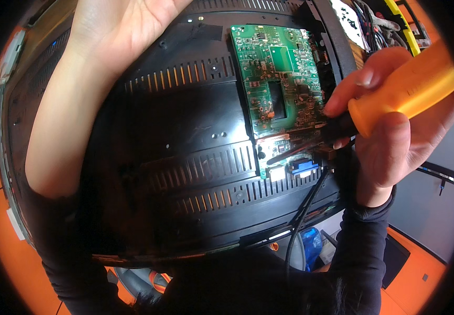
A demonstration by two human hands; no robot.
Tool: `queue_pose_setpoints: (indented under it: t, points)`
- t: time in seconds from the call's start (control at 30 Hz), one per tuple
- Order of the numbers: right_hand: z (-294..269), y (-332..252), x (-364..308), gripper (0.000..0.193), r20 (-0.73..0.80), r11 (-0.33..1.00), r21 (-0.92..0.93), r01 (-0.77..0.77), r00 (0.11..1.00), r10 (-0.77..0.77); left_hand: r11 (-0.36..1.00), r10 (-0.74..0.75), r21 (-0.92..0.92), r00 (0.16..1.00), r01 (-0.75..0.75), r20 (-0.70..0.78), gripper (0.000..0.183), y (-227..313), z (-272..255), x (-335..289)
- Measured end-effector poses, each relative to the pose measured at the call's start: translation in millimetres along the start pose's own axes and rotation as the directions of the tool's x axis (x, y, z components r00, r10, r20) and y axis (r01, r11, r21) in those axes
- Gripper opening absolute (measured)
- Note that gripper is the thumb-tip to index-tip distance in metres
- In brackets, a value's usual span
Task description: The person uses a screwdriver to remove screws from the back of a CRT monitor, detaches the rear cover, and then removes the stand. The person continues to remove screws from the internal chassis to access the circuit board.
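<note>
My right hand is closed round the thick yellow handle of a screwdriver. Its dark shaft slants left over the lower end of a green circuit board, with the tip close to the small lower board section. Whether the tip touches is unclear. The board is mounted on a large black slotted panel, like the back of a screen. A blue video connector and a white connector sit at its near edge. My left hand reaches over the panel's far left, its fingers cut off by the upper edge.
A black cable runs from beside the connectors down past the panel's near edge. At the far right stands a yellow-edged box with cables and tools. Orange floor and a grey surface show around the panel.
</note>
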State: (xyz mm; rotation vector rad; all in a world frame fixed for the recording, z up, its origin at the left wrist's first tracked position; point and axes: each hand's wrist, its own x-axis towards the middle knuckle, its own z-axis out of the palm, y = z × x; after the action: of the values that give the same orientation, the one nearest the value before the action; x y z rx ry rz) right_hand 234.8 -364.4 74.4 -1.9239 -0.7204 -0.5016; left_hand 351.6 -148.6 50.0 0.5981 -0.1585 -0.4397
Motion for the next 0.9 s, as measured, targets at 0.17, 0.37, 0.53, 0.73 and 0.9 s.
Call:
queue_pose_setpoints:
  t: [0.17,0.37,0.53,0.73,0.9]
  points:
    - [-1.4,-0.2,0.9,0.059,0.055,0.998,-0.034,0.056,0.997,-0.054,0.991,-0.106,-0.078,0.992,0.111,0.064,0.05,6.5,-3.0,5.3]
    - [-7.5,1.3,-5.6,0.048,0.049,0.98,-0.151,0.125,0.992,-0.119,1.0,-0.018,-0.007,0.998,0.018,-0.053,0.047,1.1,-6.4,3.4]
    - [-7.9,-3.7,-3.6,0.043,0.067,0.979,-0.176,0.099,0.994,-0.088,0.999,-0.052,-0.015,0.995,0.051,-0.086,0.044,3.0,-1.2,2.9]
    - [-7.3,-5.7,-0.9,0.062,-0.01,0.943,-0.293,0.159,0.985,-0.17,0.992,-0.108,0.052,0.993,0.111,-0.055,0.034,3.4,-4.4,5.5]
    - [-7.4,-11.6,-9.7,0.066,-0.075,0.943,-0.288,0.168,0.978,-0.197,0.982,-0.184,0.045,0.983,0.183,0.007,0.03,6.0,-11.5,8.8]
